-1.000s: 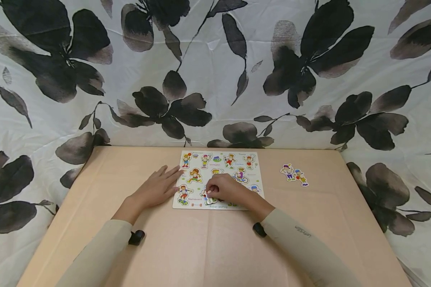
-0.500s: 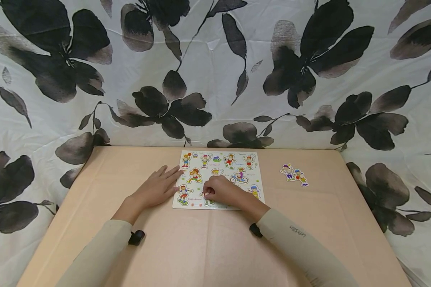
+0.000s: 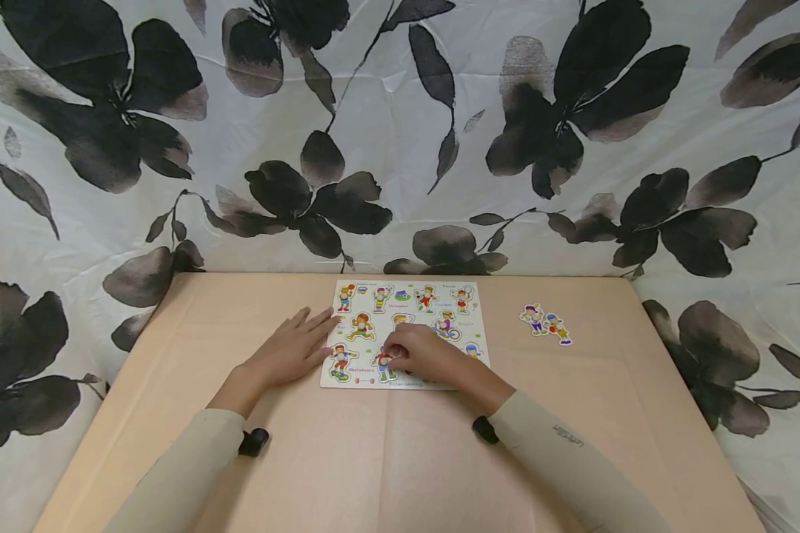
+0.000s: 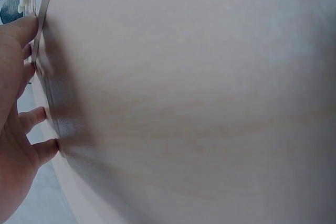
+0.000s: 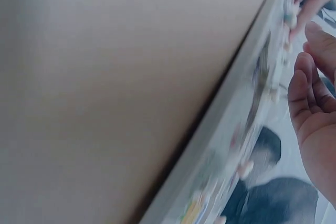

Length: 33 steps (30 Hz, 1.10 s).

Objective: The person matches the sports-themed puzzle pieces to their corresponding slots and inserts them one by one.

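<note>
A white puzzle board (image 3: 413, 289) printed with sporty children lies on the table. My left hand (image 3: 290, 352) rests at its left side, fingers spread and fingertips at the board's edge; in the left wrist view the fingers (image 4: 38, 119) meet that edge and the tabletop. My right hand (image 3: 423, 352) is over the lower middle of the board, fingers curled. Right beside its fingertips lies a child-figure puzzle piece (image 3: 383, 370), partly covered by the hand. In the right wrist view the curled fingers (image 5: 299, 85) stand apart from the board's face, with nothing visible between them.
Two loose child-figure pieces (image 3: 545, 326) lie side by side on the table to the right of the board. A peach covering lies over the table (image 3: 387, 459). Behind it hangs a white cloth (image 3: 440, 215) with dark flowers.
My right hand first shifted slightly left and then back right, uncovering more of the puzzle piece at its fingertips. My left hand and the two loose pieces have stayed in place.
</note>
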Each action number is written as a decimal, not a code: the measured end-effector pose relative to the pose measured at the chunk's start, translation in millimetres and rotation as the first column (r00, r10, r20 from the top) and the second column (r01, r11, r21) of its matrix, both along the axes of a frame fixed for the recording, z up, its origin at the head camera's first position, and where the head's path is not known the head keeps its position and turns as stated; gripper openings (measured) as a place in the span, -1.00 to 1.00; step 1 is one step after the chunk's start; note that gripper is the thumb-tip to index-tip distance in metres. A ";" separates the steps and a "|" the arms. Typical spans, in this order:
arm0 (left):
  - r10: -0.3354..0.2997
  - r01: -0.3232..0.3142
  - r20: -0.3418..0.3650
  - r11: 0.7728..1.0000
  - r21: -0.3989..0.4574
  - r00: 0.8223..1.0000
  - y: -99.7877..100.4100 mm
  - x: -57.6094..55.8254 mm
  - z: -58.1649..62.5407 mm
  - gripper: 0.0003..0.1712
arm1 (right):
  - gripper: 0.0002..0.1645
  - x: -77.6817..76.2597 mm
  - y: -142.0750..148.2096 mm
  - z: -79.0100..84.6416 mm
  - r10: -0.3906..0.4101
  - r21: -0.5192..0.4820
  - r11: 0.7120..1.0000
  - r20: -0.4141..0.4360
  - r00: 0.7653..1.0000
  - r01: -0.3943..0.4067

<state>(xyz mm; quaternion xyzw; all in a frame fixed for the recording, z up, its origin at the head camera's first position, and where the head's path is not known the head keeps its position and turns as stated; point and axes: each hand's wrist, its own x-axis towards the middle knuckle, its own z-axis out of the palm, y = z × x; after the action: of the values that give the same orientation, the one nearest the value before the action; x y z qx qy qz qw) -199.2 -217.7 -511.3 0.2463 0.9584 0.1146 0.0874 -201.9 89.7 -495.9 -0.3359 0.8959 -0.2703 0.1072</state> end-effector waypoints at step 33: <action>0.004 -0.004 0.004 1.000 -0.002 1.000 0.6 -0.8 1.4 -0.25 | -0.61 -11.8 199.1 -4.0 -0.514 -0.137 0.854 -0.086 0.853 0.501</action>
<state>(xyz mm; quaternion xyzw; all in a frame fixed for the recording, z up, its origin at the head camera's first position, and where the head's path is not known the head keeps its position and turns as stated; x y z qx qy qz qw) -199.9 -217.1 -509.9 0.2440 0.9588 0.1143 0.0896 -213.7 288.8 -500.0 -0.1081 0.9412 -0.3174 -0.0404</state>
